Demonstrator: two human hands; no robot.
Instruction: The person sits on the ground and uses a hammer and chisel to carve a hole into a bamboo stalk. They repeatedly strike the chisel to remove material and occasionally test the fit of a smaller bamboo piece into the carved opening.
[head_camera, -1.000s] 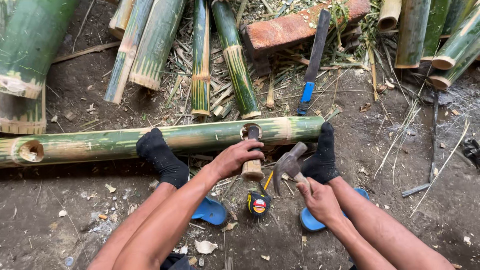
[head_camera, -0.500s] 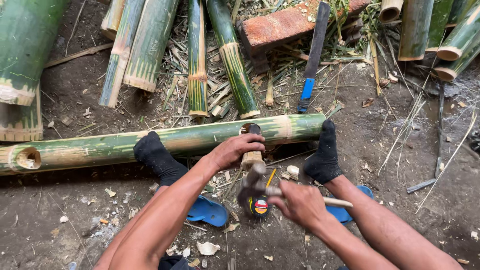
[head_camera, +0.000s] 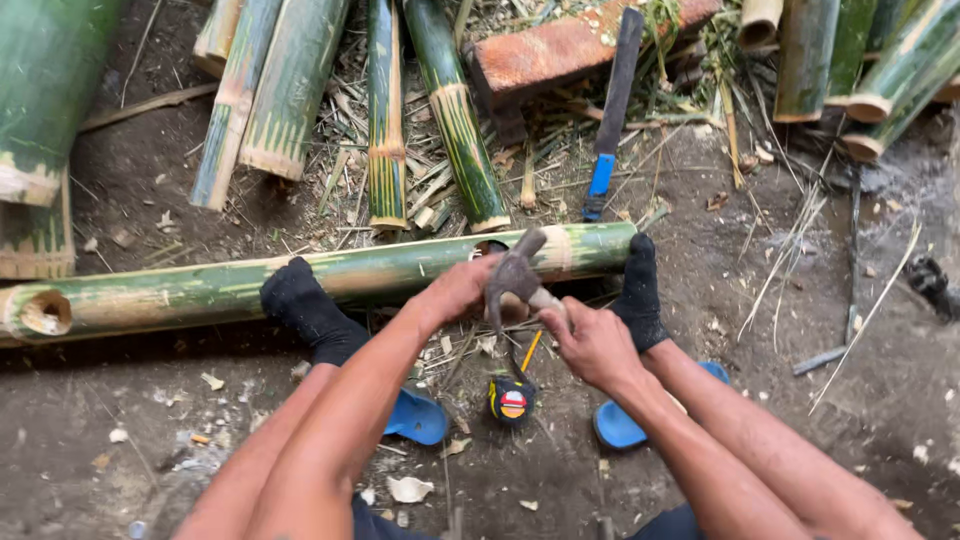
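A long green bamboo pole (head_camera: 200, 290) lies across the dirt, pinned by my two feet in black socks (head_camera: 300, 305). My left hand (head_camera: 455, 290) grips a short round piece of wood (head_camera: 516, 312) held against the pole near its right end; the hand and hammer hide most of it. My right hand (head_camera: 595, 345) is closed on the handle of a claw hammer (head_camera: 515, 275), whose dark head sits right above the wood piece. A yellow and black tape measure (head_camera: 512, 400) lies on the ground between my arms.
Two blue sandals (head_camera: 415, 415) lie under my legs. A blue-handled machete (head_camera: 610, 110) rests beyond the pole beside a rusty red block (head_camera: 570, 45). Cut bamboo sections (head_camera: 450, 120) and splinters litter the far ground; a thick bamboo (head_camera: 40, 100) is at far left.
The hammer, drawn back low toward me half a second ago, has swung forward and now sits over the wood piece. My left hand stays on the piece.
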